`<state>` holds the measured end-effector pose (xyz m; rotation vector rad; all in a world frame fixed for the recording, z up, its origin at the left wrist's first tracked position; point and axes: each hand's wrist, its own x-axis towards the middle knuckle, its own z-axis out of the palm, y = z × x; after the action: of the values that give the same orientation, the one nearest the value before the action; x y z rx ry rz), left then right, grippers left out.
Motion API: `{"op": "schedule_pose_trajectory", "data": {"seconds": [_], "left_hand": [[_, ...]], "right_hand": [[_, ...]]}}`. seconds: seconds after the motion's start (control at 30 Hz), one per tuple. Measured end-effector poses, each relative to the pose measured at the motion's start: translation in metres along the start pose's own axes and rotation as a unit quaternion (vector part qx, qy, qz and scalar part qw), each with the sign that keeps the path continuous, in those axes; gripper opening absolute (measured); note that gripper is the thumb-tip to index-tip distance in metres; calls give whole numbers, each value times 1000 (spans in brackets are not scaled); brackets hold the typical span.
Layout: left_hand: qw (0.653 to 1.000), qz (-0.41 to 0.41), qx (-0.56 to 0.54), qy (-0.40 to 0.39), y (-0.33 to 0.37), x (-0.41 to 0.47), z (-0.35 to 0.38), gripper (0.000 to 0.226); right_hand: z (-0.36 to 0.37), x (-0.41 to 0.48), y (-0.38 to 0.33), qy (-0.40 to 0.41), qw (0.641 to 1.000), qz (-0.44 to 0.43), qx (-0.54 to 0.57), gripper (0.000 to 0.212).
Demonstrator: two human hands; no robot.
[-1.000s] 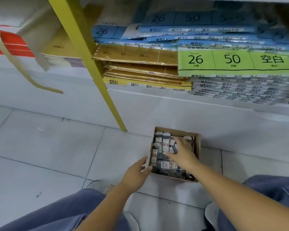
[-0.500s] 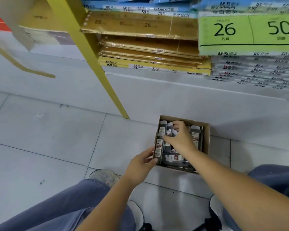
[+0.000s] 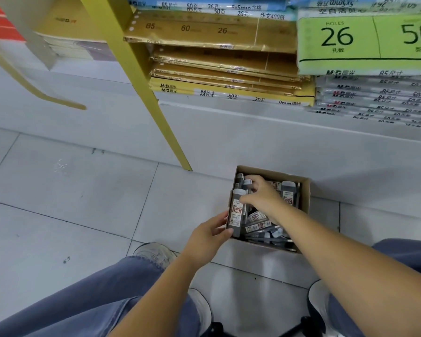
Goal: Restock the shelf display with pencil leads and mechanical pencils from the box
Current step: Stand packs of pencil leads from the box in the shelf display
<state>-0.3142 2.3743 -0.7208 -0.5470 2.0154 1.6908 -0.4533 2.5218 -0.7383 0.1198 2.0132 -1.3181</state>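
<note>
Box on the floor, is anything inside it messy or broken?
A bit messy: lead cases at the box's front lie tumbled crosswise; those at the back stand upright. Nothing looks broken or spilled. The left hand holds one upright at the left wall.

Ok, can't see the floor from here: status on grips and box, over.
Left grip pinches upright grey pencil-lead case, foot end. Right grip inside brown cardboard box, fingers among cases, hold unclear. Yellow shelf post stands apart.

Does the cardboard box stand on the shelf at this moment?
No, the cardboard box stands on the tiled floor, in front of the low white shelf and below its board.
</note>
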Motion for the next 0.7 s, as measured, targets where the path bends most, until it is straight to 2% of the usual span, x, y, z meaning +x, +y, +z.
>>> {"op": "schedule_pose_trajectory", "data": {"seconds": [0.13, 0.23, 0.4, 0.7], "left_hand": [[1000, -3, -4, -5, -1, 0, 0, 47], [1000, -6, -10, 2, -2, 0, 0, 46], [1000, 0, -11, -4, -4, 1, 0, 46], [1000, -4, -18, -6, -9, 6, 0, 44]], "right_hand": [[1, 0, 0, -29, 999, 15, 15, 78], [7, 0, 2, -43, 998, 9, 35, 82], [7, -1, 3, -17, 998, 12, 51, 72], [-4, -4, -3, -23, 998, -20, 51, 54]]}}
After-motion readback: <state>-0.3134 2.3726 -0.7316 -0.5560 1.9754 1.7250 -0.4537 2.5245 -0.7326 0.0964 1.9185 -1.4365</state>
